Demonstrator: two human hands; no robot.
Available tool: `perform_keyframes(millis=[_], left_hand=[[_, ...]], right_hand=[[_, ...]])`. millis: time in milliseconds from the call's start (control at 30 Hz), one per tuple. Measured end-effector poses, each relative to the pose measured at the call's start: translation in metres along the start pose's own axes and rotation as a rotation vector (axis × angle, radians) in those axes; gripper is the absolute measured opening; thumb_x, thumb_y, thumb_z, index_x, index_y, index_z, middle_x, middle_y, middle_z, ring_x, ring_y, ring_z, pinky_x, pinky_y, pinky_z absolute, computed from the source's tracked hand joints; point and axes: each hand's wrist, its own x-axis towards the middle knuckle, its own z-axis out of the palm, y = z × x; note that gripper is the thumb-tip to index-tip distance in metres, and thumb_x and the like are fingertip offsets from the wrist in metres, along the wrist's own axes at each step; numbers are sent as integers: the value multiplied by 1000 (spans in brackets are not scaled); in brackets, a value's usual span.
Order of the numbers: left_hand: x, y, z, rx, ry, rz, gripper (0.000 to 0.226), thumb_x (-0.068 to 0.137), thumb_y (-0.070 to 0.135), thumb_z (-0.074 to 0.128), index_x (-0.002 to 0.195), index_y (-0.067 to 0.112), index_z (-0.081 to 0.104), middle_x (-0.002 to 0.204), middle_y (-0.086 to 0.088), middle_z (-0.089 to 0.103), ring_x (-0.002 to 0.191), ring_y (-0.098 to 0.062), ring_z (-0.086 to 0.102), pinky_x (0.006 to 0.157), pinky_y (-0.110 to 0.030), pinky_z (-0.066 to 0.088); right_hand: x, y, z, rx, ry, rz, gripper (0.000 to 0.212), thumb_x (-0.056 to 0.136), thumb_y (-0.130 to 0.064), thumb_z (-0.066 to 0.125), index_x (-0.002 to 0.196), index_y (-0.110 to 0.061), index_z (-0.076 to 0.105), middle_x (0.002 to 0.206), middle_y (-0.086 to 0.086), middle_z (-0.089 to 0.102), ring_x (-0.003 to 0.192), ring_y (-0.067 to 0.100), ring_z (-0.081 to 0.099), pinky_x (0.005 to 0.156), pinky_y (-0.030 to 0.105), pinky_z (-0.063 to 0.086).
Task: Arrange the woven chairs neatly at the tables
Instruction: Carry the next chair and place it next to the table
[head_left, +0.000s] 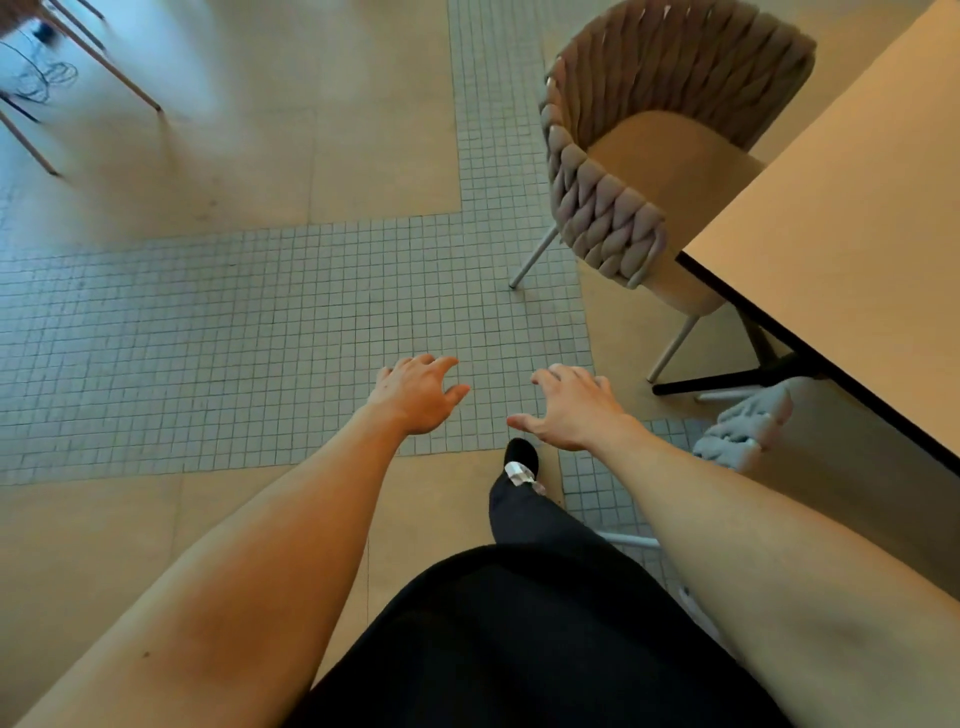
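Floor (311, 171) was tan, crossed by bands of small grey-green square tiles (260, 322). Far upper left: thin metal legs (104, 67) of other furniture, blurred, with a tangle of cable near them. A dark-trousered leg and black shoe (522, 454) stood on the tile band's edge, below the hands.

Table (857, 249) ran along the right side, light top with a dark edge, on a black base (727, 382) whose foot lay on the floor beneath the near corner.

Woven chair (644, 171) stood at the table's left side, seat partly under the top, back toward the open floor. Back and arms were thick braided cord, taupe-grey; seat tan and smooth; legs thin and pale. A second woven piece (748, 426), grey, showed below the table edge beside the right forearm; mostly hidden, could not tell how it stood.

Left hand (415, 395) and right hand (571, 408) were held out over the tiles, fingers spread and slightly curled, holding nothing, well apart from the chair.
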Motion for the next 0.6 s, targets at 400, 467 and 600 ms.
perform_keyframes(millis=[400,467,600], left_hand=[[113,-8,-66,-31,-34,-73,62,101,55,39,155,26,30,157,-7,37,145,-27,32,117,-53,25],[133,-10,-80,-27,-38,-77,62,101,55,39,155,26,30,157,-7,37,145,-27,32,116,-53,25],[175,-19,-106,-2,-48,-57,63,101,56,40,155,26,30,156,-7,38,144,-28,32,116,-53,25]], right_hand=[[122,11,-81,-54,-52,-49,90,88,-81,46,157,-25,31,163,5,32,150,27,25,121,56,21],[141,11,-93,-51,-61,-43,91,87,-82,45,157,-25,31,164,5,31,151,27,24,122,57,20],[180,6,-115,-38,-54,-20,92,87,-82,46,157,-24,32,163,5,32,151,27,25,122,57,20]])
